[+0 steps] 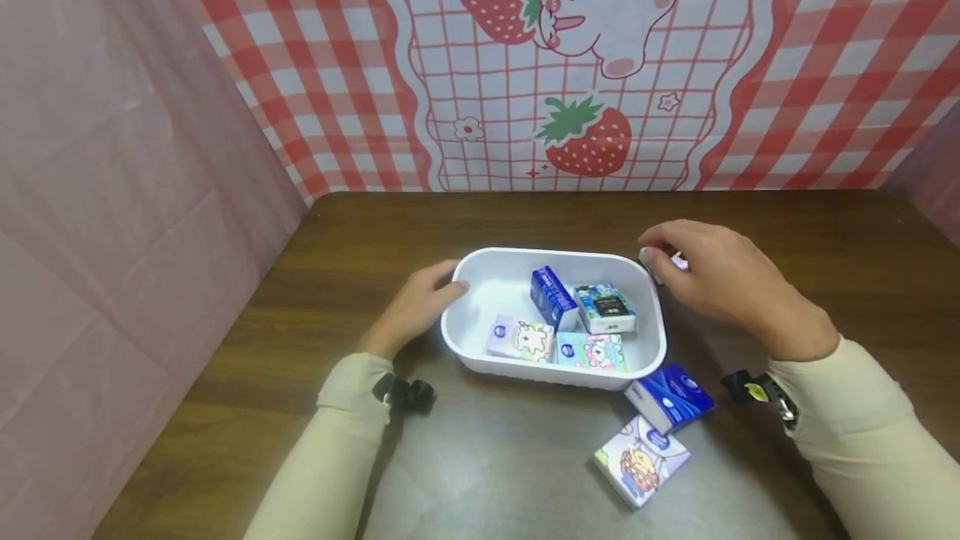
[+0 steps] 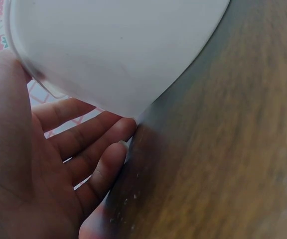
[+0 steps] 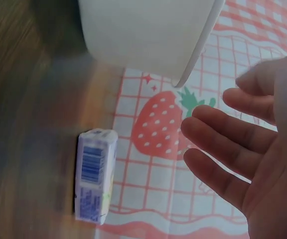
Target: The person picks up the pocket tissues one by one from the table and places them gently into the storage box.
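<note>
My left hand (image 1: 420,302) holds the left end of a white plastic basin (image 1: 487,294), thumb over the rim and fingers along the outer wall. Inside lie several pocket tissue packs: a dark blue one (image 1: 551,298) on its edge, a dark-labelled one (image 1: 606,319), a bear-printed one (image 1: 521,340) and a mint one (image 1: 588,352). Beyond the basin's right end, my right hand (image 1: 712,269) hovers by a lilac tissue pack (image 3: 91,174). The right wrist view shows its fingers spread apart from that pack, which stands on its edge.
A blue tissue pack (image 1: 672,398) lies against the basin's front right corner. Just in front of it is a lilac printed pack (image 1: 642,461). The brown wooden table (image 1: 315,440) ends at a red-checked strawberry cloth (image 1: 510,140); a pink curtain (image 1: 112,190) hangs at the left.
</note>
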A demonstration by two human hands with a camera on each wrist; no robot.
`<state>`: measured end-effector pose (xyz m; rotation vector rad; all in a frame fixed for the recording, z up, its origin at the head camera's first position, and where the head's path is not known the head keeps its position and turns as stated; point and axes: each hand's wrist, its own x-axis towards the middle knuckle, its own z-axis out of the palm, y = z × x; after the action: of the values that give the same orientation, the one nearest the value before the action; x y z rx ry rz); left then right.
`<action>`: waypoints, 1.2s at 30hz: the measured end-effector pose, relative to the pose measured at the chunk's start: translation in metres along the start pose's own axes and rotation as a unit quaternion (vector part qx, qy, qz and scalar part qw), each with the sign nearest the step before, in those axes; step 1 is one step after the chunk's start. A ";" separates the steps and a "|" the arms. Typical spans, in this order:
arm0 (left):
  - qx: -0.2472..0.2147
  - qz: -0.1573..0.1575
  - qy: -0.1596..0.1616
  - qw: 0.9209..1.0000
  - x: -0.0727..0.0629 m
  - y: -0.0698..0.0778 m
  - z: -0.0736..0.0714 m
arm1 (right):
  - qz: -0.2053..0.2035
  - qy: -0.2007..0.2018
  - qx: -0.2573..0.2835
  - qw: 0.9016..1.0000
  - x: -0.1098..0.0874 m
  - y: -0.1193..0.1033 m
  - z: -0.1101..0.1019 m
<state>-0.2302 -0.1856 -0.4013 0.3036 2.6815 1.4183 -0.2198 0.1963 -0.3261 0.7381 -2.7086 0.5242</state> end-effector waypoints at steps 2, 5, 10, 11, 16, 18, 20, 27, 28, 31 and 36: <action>-0.002 -0.001 -0.001 1.000 0.000 0.000 0.000 | 0.013 -0.003 0.000 1.000 -0.001 0.003 0.000; -0.003 -0.005 -0.001 1.000 0.000 0.000 0.000 | 0.031 -0.010 -0.002 0.999 -0.001 0.007 0.000; -0.001 -0.008 -0.001 1.000 0.000 -0.001 0.000 | 0.057 -0.029 -0.015 0.998 0.001 0.013 0.001; -0.001 -0.007 -0.001 1.000 0.000 -0.001 0.000 | 0.061 -0.032 -0.018 0.997 0.001 0.014 0.001; -0.001 -0.002 0.002 1.000 0.001 -0.002 0.000 | 0.087 -0.037 -0.029 0.995 0.001 0.020 0.003; -0.002 0.002 0.003 1.000 0.001 -0.002 0.000 | 0.096 -0.041 -0.031 0.994 0.001 0.022 0.004; -0.003 0.006 0.003 1.000 0.002 -0.002 0.000 | 0.106 -0.048 -0.032 0.993 0.001 0.022 0.004; -0.009 0.010 0.003 1.000 0.003 -0.002 0.001 | 0.126 -0.081 -0.037 0.988 0.000 0.026 0.009; -0.008 0.008 0.002 1.000 0.002 -0.001 0.001 | 0.126 -0.085 -0.036 0.988 0.000 0.026 0.009; -0.008 0.003 0.001 1.000 0.002 -0.001 0.001 | 0.124 -0.095 -0.034 0.987 -0.001 0.028 0.010; -0.005 0.009 0.005 1.000 0.001 -0.001 0.001 | 0.127 -0.105 -0.036 0.986 -0.001 0.031 0.011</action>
<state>-0.2314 -0.1852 -0.4026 0.3207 2.6846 1.4420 -0.2371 0.2169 -0.3449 0.4553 -3.0236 0.4216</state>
